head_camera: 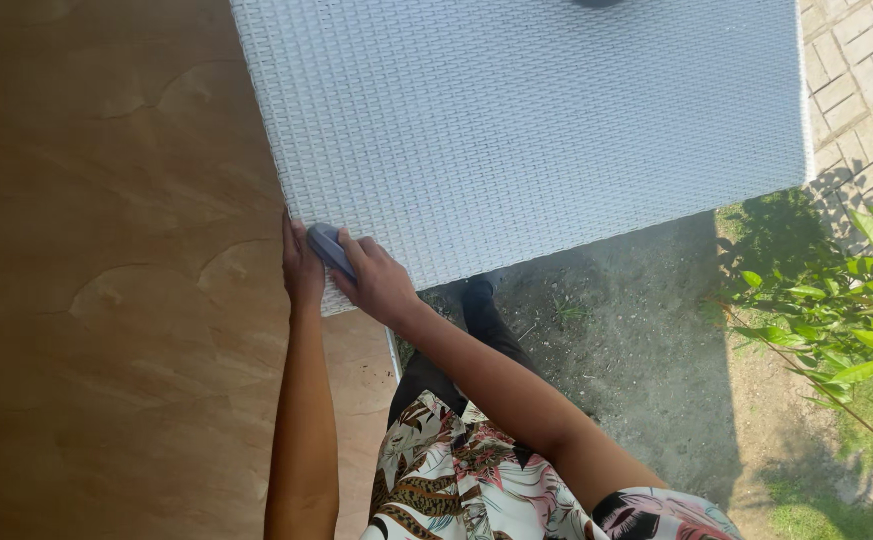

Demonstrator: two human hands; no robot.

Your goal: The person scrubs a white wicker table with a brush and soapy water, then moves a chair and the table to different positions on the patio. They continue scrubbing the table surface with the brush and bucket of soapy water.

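The right hand (374, 280) grips a small grey-blue tool (328, 246) pressed on the near corner of a white woven wicker panel (526, 120). The left hand (301, 268) lies flat, steadying that edge beside the brown plywood sheet (106, 260). Weave looks complete; only this corner is being worked.

Small grey block (326, 247) against white woven panel (526, 130)

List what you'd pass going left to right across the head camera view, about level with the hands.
Brown board → left hand → grey block → right hand → white woven panel → bare dirt → green plant.
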